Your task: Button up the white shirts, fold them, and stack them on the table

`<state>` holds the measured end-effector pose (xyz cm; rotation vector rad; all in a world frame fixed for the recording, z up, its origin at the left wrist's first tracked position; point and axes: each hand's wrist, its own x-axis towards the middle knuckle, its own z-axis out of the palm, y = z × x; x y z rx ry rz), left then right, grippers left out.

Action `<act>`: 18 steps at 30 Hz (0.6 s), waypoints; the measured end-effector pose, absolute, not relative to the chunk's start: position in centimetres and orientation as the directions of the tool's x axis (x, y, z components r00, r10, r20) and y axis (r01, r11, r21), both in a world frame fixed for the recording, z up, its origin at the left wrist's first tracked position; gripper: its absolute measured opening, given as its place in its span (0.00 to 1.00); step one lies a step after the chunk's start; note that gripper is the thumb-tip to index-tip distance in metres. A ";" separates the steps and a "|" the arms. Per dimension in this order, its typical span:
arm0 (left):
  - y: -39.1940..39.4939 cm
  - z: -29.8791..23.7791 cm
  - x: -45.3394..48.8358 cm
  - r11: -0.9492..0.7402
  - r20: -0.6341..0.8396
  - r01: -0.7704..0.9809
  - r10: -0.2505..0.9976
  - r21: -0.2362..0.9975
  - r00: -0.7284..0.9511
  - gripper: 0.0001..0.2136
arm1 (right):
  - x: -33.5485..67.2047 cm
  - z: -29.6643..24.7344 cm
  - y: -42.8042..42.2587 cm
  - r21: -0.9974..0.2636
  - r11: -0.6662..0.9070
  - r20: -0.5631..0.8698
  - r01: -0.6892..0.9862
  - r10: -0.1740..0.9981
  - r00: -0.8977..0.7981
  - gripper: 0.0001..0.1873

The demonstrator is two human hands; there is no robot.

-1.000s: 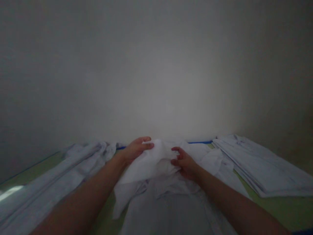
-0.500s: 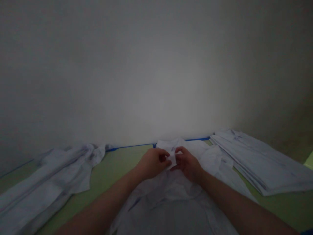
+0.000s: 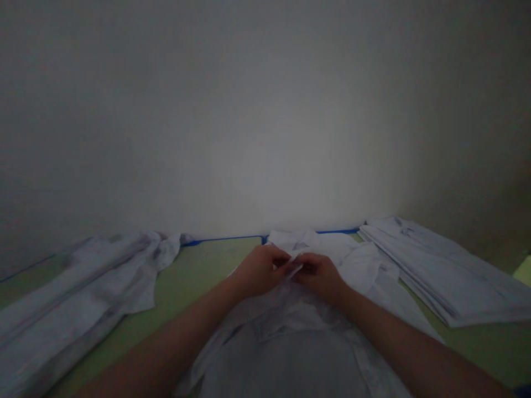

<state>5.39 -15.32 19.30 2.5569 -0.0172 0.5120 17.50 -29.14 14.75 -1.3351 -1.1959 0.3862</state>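
A white garment, apparently a shirt (image 3: pixel 298 320), lies spread on the green table in front of me, its far end close to the wall. Near that far end, my left hand (image 3: pixel 265 269) pinches an edge of the white cloth between thumb and fingers. My right hand (image 3: pixel 318 275) is closed on the same edge, its fingertips almost meeting those of the left. The fold between the fingers is partly hidden by them. Dim light and blur hide the finer details of the garment.
To the left lies a loose heap of white garments (image 3: pixel 89 298). At the right is a neater stack of folded white garments (image 3: pixel 448 276). The green tabletop (image 3: pixel 199 271) has a blue back edge along a plain grey wall (image 3: pixel 265 121).
Both hands have closed more tightly on the cloth. My right hand's fingers, spread before, now pinch the edge, and the cloth piece between the hands has been folded or turned. The view tilted slightly.
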 end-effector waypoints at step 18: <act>-17.2 19.8 5.1 -0.847 0.403 -0.095 0.147 0.523 0.903 0.10 | 17.6 15.5 -29.7 -0.775 0.139 0.547 0.616 0.636 0.544 0.12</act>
